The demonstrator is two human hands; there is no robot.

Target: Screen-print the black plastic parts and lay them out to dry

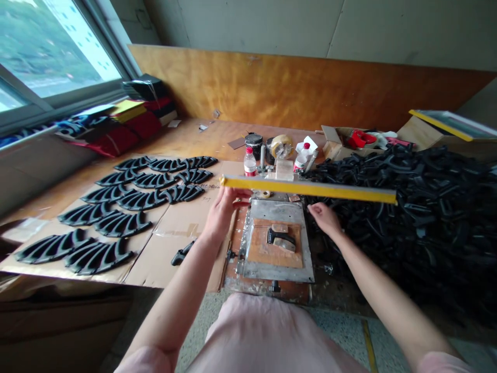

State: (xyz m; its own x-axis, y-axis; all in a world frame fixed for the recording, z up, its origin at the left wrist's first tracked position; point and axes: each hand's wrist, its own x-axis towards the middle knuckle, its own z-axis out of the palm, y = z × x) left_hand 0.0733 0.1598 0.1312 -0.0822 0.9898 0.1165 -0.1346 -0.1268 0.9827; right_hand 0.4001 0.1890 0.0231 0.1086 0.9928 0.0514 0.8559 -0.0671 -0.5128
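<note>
A yellow-edged frame (310,188), seen nearly edge-on, is raised above a grey metal plate (256,272). At its left end is my left hand (223,210), closed with fingers against the frame's corner. My right hand (324,216) hovers by the plate's far right corner, below the frame and apart from it. Its fingers are curled together; whether anything small is in them is hidden. On the plate lies a brown board (258,248), with a small black curved plastic part (285,238) on a block in its middle.
Rows of black ribbed fan-shaped parts (116,223) lie on cardboard (166,259) to the left, near a single black part (182,254). A large heap of black parts (411,223) fills the right. Behind stand bottles (250,163), a tape roll (281,146) and an open box (334,147).
</note>
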